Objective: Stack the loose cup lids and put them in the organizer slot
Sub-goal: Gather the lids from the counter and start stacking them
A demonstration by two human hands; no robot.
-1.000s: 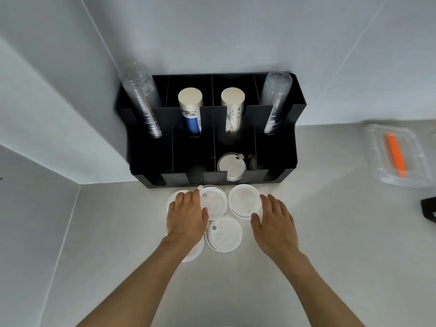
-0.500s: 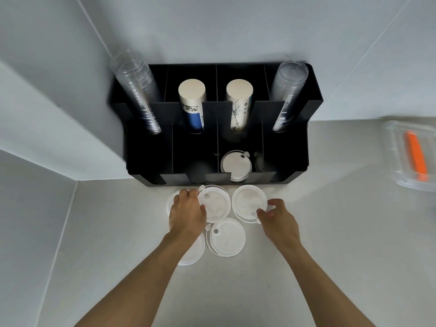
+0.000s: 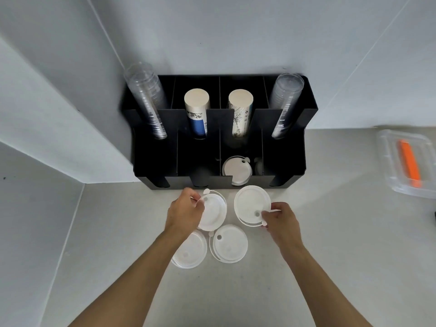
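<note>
While four loose white cup lids lie on the pale counter (image 3: 330,244) just in front of the black organizer (image 3: 290,161), the work looks to be at its gathering step: each hand has taken hold of one lid and nothing seems stacked yet. The left hand (image 3: 185,213) is closed on the left edge of the rear-left lid (image 3: 213,212), thumb and fingers pinching its rim near the small plug tab, and the lid appears tilted, its far side raised a little from the counter. The right hand (image 3: 279,219) pinches the near-right edge of the rear-right lid (image 3: 251,205) beside its sip hole, fingers curled shut on the rim. Two more lids rest untouched nearer the person, the front-left lid (image 3: 190,251) partly under the left wrist and the front-right lid (image 3: 230,246) just beside it. Both forearms reach in from the lower corners and converge toward the lids, wrists low, palms turned down and inward. A lid stack (image 3: 237,169) already sits in the organizer's third front slot from the left, which I judge to be the destination. The next move probably calls for bringing one held lid over the other, rims aligned so they nest, then collecting the front pair before lowering the stack into that slot.
</note>
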